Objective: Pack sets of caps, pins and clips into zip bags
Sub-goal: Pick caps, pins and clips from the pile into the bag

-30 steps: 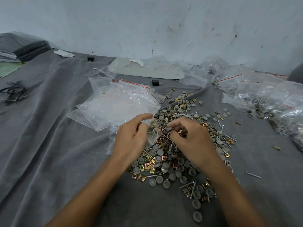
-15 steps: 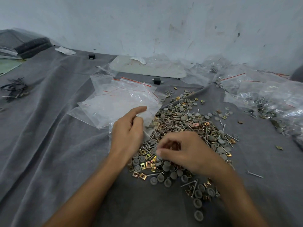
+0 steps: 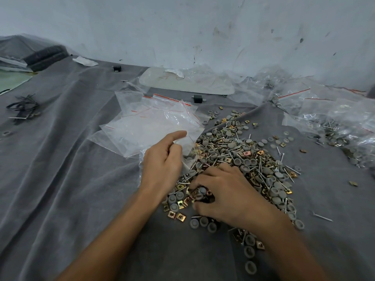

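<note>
The clear zip bag (image 3: 187, 148) lies at the left edge of the parts pile (image 3: 243, 159), pinched in the left hand (image 3: 162, 167), forefinger straight. The right hand (image 3: 229, 193) curls its fingers round caps and clips (image 3: 200, 194) at the pile's near side, on grey cloth (image 3: 60, 179)

Two hands are working: one left hand (image 3: 162, 165), one right hand (image 3: 227, 195). One zip bag (image 3: 188, 157) is sitting in the left grip. Grey caps (image 3: 274, 191), gold clips (image 3: 180, 216) and metal pins (image 3: 292, 169) are lying in one heap, too many to count. Several empty zip bags (image 3: 146, 126) are overlapping in one stack, and several filled bags (image 3: 334, 122) are piling at right. Two black blocks (image 3: 197, 98), one pale board (image 3: 186, 84) and one bundle of black ties (image 3: 22, 107) are lying around.
</note>
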